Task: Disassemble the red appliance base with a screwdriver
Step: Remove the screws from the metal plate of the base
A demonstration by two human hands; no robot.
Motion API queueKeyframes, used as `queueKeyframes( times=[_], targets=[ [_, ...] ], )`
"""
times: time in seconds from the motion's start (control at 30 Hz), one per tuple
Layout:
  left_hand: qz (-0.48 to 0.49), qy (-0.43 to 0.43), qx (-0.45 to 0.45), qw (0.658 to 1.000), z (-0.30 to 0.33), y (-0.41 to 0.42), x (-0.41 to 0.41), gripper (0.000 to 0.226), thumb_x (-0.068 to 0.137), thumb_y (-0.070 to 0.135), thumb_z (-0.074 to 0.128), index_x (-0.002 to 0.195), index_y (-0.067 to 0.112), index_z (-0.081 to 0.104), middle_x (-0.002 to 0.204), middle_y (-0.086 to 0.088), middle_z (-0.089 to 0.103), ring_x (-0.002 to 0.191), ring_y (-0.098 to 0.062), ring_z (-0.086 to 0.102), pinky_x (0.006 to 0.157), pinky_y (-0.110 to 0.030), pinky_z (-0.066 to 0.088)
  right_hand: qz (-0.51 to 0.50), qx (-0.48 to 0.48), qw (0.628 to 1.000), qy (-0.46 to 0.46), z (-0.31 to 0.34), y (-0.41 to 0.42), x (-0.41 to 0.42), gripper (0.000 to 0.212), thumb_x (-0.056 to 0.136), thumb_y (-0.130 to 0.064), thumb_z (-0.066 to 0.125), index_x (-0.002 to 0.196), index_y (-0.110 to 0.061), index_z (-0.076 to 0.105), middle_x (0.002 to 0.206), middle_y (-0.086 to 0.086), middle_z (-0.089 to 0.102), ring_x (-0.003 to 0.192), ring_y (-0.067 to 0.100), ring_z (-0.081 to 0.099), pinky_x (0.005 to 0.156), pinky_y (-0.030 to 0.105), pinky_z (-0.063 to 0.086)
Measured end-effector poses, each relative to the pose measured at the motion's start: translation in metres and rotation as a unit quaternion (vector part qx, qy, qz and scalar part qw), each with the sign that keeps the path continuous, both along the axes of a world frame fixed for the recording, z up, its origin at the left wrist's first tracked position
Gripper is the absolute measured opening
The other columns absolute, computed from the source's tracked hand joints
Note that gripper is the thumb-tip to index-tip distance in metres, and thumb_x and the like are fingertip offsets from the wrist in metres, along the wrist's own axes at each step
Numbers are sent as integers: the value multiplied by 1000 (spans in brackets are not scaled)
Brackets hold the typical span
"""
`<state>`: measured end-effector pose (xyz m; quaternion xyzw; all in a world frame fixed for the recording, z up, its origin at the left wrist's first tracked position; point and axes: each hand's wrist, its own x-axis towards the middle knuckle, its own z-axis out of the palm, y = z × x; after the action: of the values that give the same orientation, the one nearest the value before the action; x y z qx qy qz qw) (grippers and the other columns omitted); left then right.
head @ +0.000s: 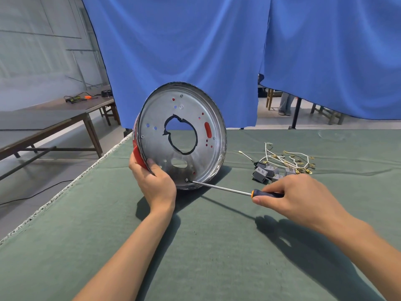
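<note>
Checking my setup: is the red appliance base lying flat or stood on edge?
On edge: the round red appliance base stands tilted on its rim on the green table cloth, silver metal underside facing the camera, steadied by the left hand.

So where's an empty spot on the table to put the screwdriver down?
Bare green cloth lies between the forearms, and more along the table's left edge. It's crowded right of the red base, where wires and grey parts sit.

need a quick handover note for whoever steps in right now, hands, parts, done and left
Left hand grips the lower rim of the red appliance base, tilted up on edge on the green table cover.
Right hand holds the screwdriver, tip on the bottom screw.
Done: wires and grey parts lie on the right.
Left: that screw, plus others visible around the plate.
</note>
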<state>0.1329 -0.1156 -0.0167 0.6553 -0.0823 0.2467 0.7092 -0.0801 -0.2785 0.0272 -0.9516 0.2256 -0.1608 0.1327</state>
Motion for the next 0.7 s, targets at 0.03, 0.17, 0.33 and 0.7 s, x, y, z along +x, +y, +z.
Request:
queueKeyframes(
  times=[0.03, 0.17, 0.33, 0.7],
  targets=[
    [0, 1, 0, 1000, -1, 0, 0, 41, 102, 16, 35, 142, 16, 30, 136, -7, 48, 119, -24, 50, 89, -18, 38, 0, 3, 1000, -2, -1, 0, 0, 33, 72, -73, 54, 83, -47, 71, 50, -10, 55, 53, 5, 51, 53, 24, 42],
    [0, -12, -2, 1000, -1, 0, -1, 40, 101, 13, 36, 141, 15, 32, 136, -4, 48, 118, -19, 48, 83, -1, 34, 0, 3, 1000, 2, -1, -1, 0, 36, 72, -74, 52, 79, -44, 72, 51, -6, 54, 55, 8, 51, 52, 24, 42],
    [2, -22, -3, 1000, -2, 0, -1, 41, 101, 12, 36, 141, 14, 32, 136, -4, 47, 116, -14, 46, 82, 4, 31, 6, 17, 1000, -3, 1, -2, -2, 36, 71, -74, 51, 79, -46, 71, 50, -8, 53, 52, 9, 48, 49, 23, 38],
    [-1, -21, 1, 1000, -4, 1, -1, 41, 101, 13, 35, 141, 14, 30, 136, -7, 48, 118, -19, 49, 82, 1, 35, 3, 20, 1000, 4, -1, 1, -2, 32, 73, -71, 55, 80, -45, 73, 51, -7, 55, 55, 9, 51, 54, 24, 42]
  ],
)
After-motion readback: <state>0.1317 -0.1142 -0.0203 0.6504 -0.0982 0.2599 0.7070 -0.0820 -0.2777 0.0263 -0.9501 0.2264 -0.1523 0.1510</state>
